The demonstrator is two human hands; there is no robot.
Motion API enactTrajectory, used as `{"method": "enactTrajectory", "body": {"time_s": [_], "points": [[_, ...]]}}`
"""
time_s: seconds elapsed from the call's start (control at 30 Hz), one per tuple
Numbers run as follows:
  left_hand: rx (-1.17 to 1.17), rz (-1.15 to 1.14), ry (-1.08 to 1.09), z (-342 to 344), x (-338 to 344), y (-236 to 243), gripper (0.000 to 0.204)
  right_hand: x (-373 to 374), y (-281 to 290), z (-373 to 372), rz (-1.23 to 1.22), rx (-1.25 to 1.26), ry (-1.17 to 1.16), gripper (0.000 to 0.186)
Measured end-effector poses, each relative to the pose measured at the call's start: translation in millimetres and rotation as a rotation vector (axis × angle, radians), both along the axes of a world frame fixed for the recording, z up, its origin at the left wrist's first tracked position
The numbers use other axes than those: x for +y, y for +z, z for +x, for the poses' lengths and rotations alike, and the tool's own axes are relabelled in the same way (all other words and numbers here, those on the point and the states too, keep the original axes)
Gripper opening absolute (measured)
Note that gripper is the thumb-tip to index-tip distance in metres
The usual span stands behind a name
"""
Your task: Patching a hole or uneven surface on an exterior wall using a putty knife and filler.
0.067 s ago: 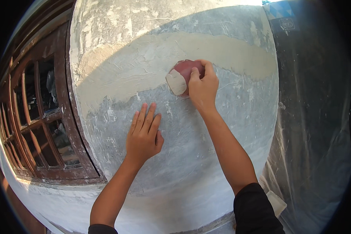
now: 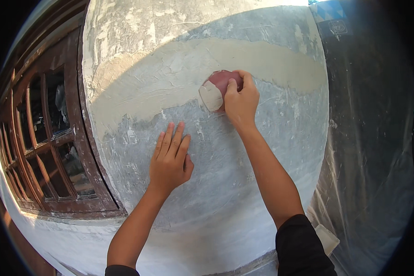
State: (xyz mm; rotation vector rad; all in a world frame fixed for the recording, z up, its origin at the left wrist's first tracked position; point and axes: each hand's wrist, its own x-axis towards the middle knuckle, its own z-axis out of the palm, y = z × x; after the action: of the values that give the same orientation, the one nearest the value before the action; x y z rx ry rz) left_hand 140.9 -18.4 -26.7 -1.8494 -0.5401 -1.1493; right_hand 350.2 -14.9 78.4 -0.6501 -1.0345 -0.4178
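Observation:
My right hand [image 2: 240,99] grips a dark red spreader tool [image 2: 223,79] against the plastered wall [image 2: 207,170], its left part coated with pale putty [image 2: 210,96]. My left hand [image 2: 170,156] rests lower and to the left, fingers out and lying on the bare grey plaster. A band of smooth cream putty [image 2: 271,60] runs across the wall behind and above the tool, with a ragged lower edge.
At left is a weathered wooden window frame [image 2: 76,138] with glass panes, above a white ledge [image 2: 73,234]. Right of the wall's edge hangs dark, translucent plastic sheeting [image 2: 368,138]. A pale object [image 2: 327,240] lies low beside my right sleeve.
My right hand and the tool have shifted slightly to the right. My left hand shows only a very slight shift in the view.

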Motion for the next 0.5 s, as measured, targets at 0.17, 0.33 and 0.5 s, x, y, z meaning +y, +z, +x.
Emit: {"method": "enactTrajectory", "body": {"time_s": [0.17, 0.33, 0.5], "points": [[0.002, 0.012, 0.005, 3.3, 2.0, -1.5, 0.051, 1.9, -2.2, 76.2, 0.007, 0.318, -0.152, 0.025], [-0.007, 0.005, 0.012, 2.1, 2.8, -2.2, 0.05, -8.0, -2.7, 81.3, 0.05, 0.361, -0.063, 0.024], [-0.012, 0.019, 0.043, 0.0, 1.6, -1.4, 0.051, -7.0, 6.0, 57.1, -0.047, 0.169, -0.111, 0.023]]}}
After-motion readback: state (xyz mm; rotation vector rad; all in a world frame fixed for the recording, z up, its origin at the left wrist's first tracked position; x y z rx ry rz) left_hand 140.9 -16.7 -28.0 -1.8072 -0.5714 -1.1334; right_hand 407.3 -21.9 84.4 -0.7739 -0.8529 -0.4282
